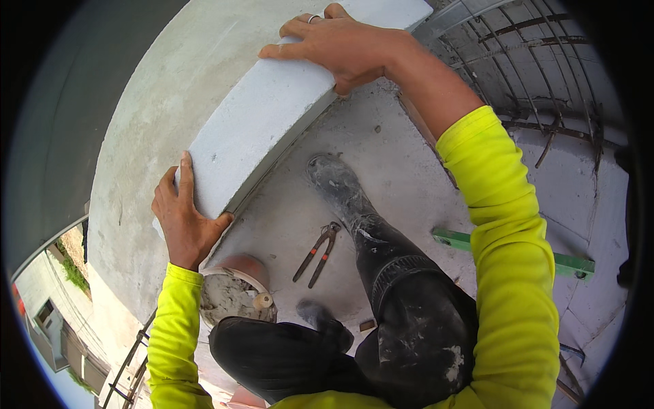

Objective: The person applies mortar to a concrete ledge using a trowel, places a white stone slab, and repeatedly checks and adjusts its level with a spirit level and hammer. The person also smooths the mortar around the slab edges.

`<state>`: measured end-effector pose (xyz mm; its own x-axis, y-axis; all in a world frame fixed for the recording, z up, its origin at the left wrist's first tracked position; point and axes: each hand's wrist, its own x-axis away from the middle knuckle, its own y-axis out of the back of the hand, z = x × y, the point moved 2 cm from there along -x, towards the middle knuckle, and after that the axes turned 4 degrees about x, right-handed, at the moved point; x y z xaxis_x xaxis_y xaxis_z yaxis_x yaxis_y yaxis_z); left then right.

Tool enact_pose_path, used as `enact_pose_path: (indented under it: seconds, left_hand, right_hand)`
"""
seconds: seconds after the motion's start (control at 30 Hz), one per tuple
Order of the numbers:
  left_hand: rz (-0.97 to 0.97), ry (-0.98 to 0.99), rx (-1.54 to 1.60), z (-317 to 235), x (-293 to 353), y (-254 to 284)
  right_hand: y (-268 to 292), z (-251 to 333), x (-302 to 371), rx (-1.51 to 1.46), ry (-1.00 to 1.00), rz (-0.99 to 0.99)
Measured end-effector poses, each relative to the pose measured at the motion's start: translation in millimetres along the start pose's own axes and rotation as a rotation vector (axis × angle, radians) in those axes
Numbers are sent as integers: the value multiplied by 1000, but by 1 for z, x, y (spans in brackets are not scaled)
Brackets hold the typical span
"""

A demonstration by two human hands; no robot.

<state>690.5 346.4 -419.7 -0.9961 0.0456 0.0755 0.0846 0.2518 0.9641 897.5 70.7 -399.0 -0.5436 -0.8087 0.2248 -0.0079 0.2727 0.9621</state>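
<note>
Wears creased yellow-green sleeves (512, 238), white-smudged black trousers (422, 324) and dusty dark boots (335, 184). Bears a silvery ring (313, 19) on the right hand (347, 49).

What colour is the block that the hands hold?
The block is pale, slightly bluish white; it shows best in the head view.

grey concrete floor (402, 178) in daylight

I observe 1 pale, whitish block (252, 129), long and straight-edged, broad face up, set slantwise along grey concrete (160, 95). The top face appears smooth, with small dark pits; the near side is shadowed. Its middle is hidden under the right hand (344, 49); whether the pale stretch beyond is the same piece, I cannot tell.
</note>
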Motion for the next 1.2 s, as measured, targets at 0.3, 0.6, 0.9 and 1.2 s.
enact_pose_path:
  seconds: [0.3, 0.6, 0.9, 1.2]
  left_hand:
    - [-30, -103, 72, 17, 8, -1]
    - [129, 43, 27, 46, 29, 14]
    - [92, 12, -29, 46, 34, 9]
    - [93, -1, -2, 37, 34, 9]
  right_hand:
    - [13, -3, 4, -159, 104, 52]
    - [11, -2, 1, -196, 72, 146]
    - [15, 7, 0, -97, 39, 183]
    - [-11, 25, -43, -364, -421, -885]
